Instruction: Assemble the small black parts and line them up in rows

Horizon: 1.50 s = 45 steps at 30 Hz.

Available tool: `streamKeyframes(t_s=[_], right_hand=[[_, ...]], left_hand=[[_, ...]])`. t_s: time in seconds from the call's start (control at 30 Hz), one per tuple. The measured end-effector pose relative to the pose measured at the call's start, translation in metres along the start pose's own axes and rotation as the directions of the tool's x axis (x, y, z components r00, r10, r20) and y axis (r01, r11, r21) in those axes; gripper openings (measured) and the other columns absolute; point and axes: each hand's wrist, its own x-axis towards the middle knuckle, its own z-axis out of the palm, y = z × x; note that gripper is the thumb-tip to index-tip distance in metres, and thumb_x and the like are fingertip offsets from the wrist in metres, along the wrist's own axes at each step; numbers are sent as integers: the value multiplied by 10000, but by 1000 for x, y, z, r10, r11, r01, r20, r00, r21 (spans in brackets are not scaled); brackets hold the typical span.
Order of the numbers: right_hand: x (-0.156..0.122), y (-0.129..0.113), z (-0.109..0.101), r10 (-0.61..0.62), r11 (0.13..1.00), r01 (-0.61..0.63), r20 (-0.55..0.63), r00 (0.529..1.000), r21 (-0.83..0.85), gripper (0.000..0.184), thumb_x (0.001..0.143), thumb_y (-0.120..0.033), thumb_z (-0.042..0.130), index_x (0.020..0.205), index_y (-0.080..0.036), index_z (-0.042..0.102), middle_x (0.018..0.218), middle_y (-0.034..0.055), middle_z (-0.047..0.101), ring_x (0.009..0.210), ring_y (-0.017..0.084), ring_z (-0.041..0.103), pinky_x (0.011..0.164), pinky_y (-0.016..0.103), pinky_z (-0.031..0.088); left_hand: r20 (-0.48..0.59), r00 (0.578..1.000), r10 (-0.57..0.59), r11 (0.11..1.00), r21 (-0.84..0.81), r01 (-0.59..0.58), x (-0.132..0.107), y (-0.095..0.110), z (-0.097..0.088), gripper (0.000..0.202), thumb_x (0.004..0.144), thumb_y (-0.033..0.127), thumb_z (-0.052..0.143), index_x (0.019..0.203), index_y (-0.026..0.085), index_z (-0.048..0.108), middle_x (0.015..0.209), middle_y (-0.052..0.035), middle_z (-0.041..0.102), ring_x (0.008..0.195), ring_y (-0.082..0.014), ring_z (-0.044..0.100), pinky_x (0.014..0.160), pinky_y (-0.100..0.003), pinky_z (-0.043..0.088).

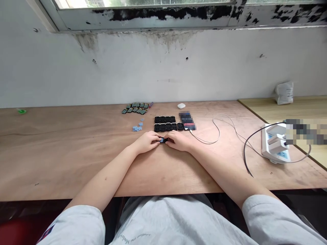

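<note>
Small black piece (162,140) pinched shut between left hand (146,142) and right hand (178,140); black parts (166,124) in rows behind — judged done; blue chips (138,127), green squares (135,108) left loose.

Head-worn view.
Looks forward and down, from near, over the light brown plywood tabletop (63,153) toward the grey-white plastered wall (127,68).
</note>
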Motion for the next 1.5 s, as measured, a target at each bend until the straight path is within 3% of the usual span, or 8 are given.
streamKeyframes(t_s=[0.33,0.57,0.97,1.07,1.13,1.2,1.33,1.5], right_hand=[[1,2,3,-2,1000,2,-15,1000,-11,199,887,-131,685,1081,-171,708,1047,94,743,1019,259,663,916,398,534],[-1,1,0,3,1000,-3,-17,1000,1,200,878,-120,693,1063,-192,714,1058,84,741,1030,252,660,914,385,532],[0,1,1,4,1000,-4,-7,1000,1,187,889,-128,680,1064,-185,711,1030,92,736,1040,259,665,942,413,543],[-2,0,2,-11,1000,11,-37,999,6,298,893,-128,661,1186,-180,671,1223,137,677,1102,261,653,966,427,553],[-4,-1,1,-19,1000,20,-125,992,2,434,902,-149,655,1329,-193,593,1431,175,541,1215,272,611,1024,452,539],[-6,-1,0,-12,1000,8,-226,974,-15,511,915,-179,648,1409,-212,522,1539,184,416,1322,287,545,1099,486,498],[-6,4,-1,-1,999,-10,-270,963,-38,425,929,-175,612,1348,-210,554,1526,182,413,1336,285,530,1103,486,497],[-5,10,0,-47,996,26,-242,969,-89,338,895,-130,607,1228,-188,621,1449,178,498,1318,281,535,1084,462,495]], left_hand=[[28,999,30,992,120,-33,4,15,-3,244,979,247,564,1122,273,759,1208,-97,719,1136,-268,640,1008,-454,493],[-28,999,40,999,10,-40,2,8,2,187,982,281,590,980,260,776,1198,-102,730,1116,-255,657,986,-443,524],[-26,999,18,999,27,-17,1,9,3,282,951,274,618,1197,273,755,1197,-98,707,1117,-259,641,1019,-444,512],[-51,998,23,999,47,-21,0,11,6,273,974,286,588,1190,268,754,1205,-103,700,1130,-256,629,1015,-441,510],[-129,992,2,997,81,8,0,8,7,267,982,309,578,1179,267,755,1211,-104,698,1147,-260,619,1025,-449,501],[-277,958,-74,985,130,113,3,-1,6,276,985,349,578,1181,265,753,1218,-104,693,1155,-269,611,1044,-466,484],[-528,784,-328,866,163,472,21,-30,-3,310,978,390,567,1147,221,764,1143,-141,696,1143,-334,591,1028,-528,456],[-428,683,-592,631,281,723,62,-55,-12,313,966,399,542,1053,202,768,1137,-195,686,1186,-412,539,1002,-613,405]])
